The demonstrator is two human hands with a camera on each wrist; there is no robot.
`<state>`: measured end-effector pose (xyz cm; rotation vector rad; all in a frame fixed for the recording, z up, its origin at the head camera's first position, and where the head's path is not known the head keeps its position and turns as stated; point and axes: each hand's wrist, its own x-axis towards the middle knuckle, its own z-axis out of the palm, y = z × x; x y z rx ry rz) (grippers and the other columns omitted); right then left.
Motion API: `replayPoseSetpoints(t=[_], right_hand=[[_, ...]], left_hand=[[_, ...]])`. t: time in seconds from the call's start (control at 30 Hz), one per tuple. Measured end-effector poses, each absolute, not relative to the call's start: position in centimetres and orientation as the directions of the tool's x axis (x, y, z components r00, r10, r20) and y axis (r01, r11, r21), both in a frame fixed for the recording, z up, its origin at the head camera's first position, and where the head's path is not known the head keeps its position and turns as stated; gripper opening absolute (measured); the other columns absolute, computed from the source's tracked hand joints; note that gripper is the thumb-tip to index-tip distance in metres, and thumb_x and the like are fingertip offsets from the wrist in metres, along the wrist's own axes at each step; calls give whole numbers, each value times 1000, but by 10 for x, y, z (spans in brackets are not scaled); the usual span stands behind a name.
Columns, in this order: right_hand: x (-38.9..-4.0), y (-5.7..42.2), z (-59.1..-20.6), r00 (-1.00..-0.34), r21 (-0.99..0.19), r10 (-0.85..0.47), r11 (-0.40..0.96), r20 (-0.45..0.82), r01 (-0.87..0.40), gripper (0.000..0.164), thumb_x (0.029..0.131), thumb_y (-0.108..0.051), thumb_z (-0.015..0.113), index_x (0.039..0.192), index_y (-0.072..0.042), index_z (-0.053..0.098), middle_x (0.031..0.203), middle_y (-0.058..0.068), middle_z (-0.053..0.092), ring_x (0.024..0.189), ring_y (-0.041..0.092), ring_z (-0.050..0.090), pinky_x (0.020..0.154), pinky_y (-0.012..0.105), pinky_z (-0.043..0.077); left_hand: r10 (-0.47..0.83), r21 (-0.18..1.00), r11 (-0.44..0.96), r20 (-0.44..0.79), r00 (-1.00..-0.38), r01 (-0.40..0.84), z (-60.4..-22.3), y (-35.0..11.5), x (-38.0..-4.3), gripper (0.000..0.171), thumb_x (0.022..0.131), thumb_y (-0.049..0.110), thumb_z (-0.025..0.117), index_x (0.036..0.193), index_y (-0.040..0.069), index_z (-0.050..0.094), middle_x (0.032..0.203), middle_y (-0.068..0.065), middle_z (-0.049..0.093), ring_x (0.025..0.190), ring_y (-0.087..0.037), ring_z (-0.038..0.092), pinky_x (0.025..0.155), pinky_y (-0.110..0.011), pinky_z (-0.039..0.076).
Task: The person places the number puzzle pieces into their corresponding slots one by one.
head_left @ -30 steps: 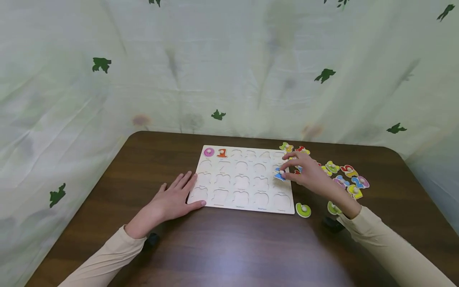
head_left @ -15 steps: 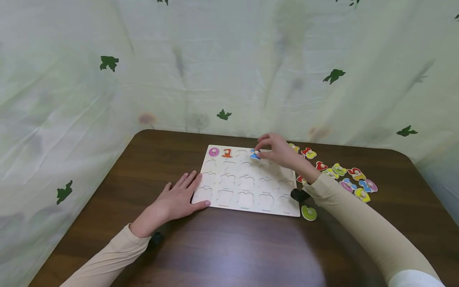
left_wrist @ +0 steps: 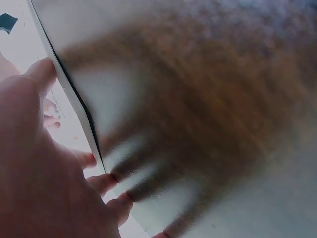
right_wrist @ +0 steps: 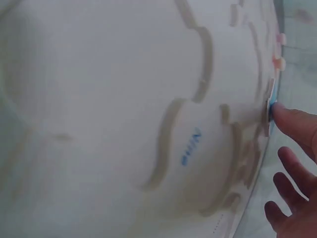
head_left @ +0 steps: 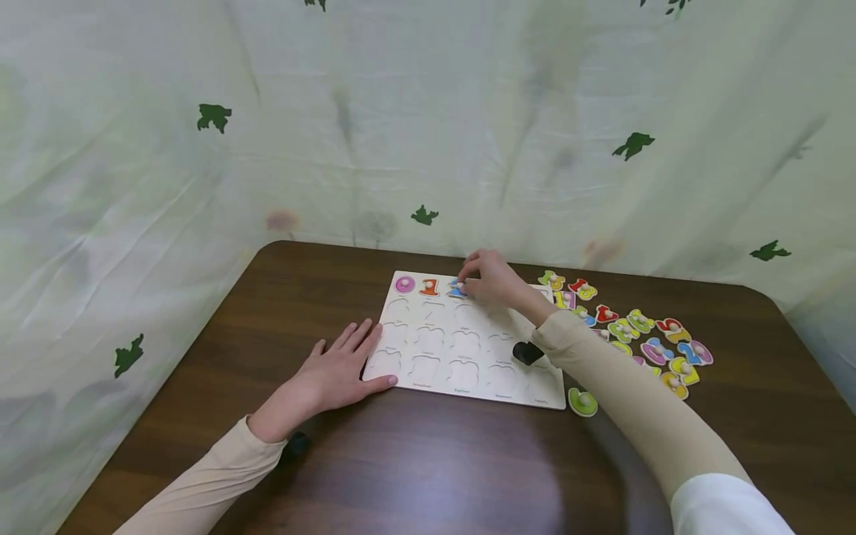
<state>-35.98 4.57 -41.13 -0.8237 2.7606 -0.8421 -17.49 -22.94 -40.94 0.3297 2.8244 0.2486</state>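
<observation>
A pale number puzzle board (head_left: 445, 349) with shallow shaped recesses lies on the table. My left hand (head_left: 329, 377) rests on its near left corner, fingers spread and straight. With thumb and fingertip, my right hand (head_left: 495, 281) pinches the small knob of a blue number piece (head_left: 456, 290), which looks like a 2. That piece is over the third spot of the top row and appears slightly tilted in the right wrist view. A pink 0 (head_left: 404, 284) and an orange-red 1 (head_left: 429, 287) sit in the first two recesses, left of it.
Several colourful knobbed number pieces (head_left: 657, 351) lie spread right of the board. One green piece (head_left: 582, 403) is beside the board's near right corner. The right forearm (head_left: 622, 394) crosses over the board's right side. A pale patterned curtain (head_left: 374, 134) hangs behind the dark wooden table (head_left: 414, 461).
My right hand has carried the blue number piece from the board's right edge leftward to the top row beside the orange-red 1. The left hand has stayed on the board's corner.
</observation>
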Motion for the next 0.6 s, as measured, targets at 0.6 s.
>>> replayPoseSetpoints(t=[0.6], right_hand=[[-351,68,-394,-842,-612,-539,660,18,-436,18,93,-16,69,110,-10,74,138,11,52,132,29,43,109,44,32]], left_hand=[[239,211,959,-255,-937,187,-408,-229,-173,99,88,73,49,159,13,16,164,-11,11,148,-34,11,108,-70,12]])
